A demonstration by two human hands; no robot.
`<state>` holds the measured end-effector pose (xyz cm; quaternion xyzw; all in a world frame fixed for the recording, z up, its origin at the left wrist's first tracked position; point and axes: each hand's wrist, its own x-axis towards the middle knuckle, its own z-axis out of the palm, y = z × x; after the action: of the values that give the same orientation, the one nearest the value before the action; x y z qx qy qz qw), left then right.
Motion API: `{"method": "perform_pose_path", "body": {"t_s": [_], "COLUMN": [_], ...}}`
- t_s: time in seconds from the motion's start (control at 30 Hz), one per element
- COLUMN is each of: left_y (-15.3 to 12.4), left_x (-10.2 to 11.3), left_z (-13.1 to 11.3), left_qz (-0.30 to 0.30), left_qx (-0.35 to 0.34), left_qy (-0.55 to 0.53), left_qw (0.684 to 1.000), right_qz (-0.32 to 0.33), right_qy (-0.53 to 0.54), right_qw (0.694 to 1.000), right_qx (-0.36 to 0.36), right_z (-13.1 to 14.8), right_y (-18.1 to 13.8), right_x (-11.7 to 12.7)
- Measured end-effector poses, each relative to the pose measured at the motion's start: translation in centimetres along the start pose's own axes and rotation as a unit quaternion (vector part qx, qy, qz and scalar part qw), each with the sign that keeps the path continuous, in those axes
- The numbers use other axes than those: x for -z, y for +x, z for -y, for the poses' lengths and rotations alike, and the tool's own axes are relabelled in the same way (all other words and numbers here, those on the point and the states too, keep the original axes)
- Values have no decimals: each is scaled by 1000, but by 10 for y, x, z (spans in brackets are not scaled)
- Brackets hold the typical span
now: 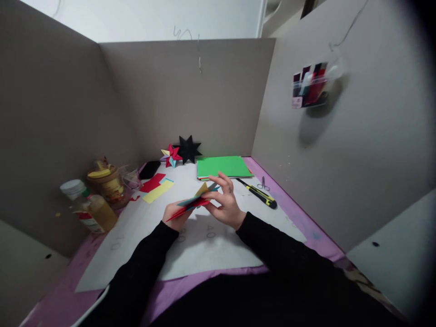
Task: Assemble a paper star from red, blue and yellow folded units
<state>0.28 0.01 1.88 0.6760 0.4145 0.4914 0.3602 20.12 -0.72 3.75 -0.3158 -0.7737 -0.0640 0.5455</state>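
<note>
Above the white sheet [136, 254] I hold a folded paper piece [194, 202] with red, blue-grey and yellow parts, tilted to one side. My left hand [173, 215] is closed around its left end, most of the fingers hidden behind the paper. On the other end, my right hand [223, 202] pinches with thumb and fingers, the upper fingers raised along the edge. Red paper strips [152, 183] and a yellow paper strip [158, 191] lie to the left of the hands. Farther back stand a multicoloured folded star [171, 155] and a black star [189, 149].
A stack of coloured paper [223, 167], green on top, lies at the back. To the right are a yellow-black utility knife [260, 195] and small scissors [263, 185]. A bottle [91, 211], a cup [111, 186] and a phone [150, 170] line the left. Grey panels [190, 91] enclose the table.
</note>
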Motion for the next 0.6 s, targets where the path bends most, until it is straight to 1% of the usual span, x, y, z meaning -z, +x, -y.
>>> {"method": "perform_pose_path", "body": {"t_s": [0.1, 0.23, 0.37, 0.6], "left_y": [-1, -1, -2, -3], "left_x": [0, 0, -1, -2], "left_z": [1, -2, -7, -19], "left_qz": [-6, 13, 13, 20], "left_qx": [3, -29, -30, -57], "left_qy": [15, 44, 9, -39], "left_qw": [1000, 999, 999, 997], "right_qz": [-12, -15, -18, 15], "right_qy": [-7, -15, 1, 2], "right_qw": [1000, 1000, 1000, 1000], "right_qx": [-3, 2, 16, 18], "right_z": [0, 2, 1, -1], "right_y": [0, 1, 1, 0], "right_x": [0, 1, 0, 0]}}
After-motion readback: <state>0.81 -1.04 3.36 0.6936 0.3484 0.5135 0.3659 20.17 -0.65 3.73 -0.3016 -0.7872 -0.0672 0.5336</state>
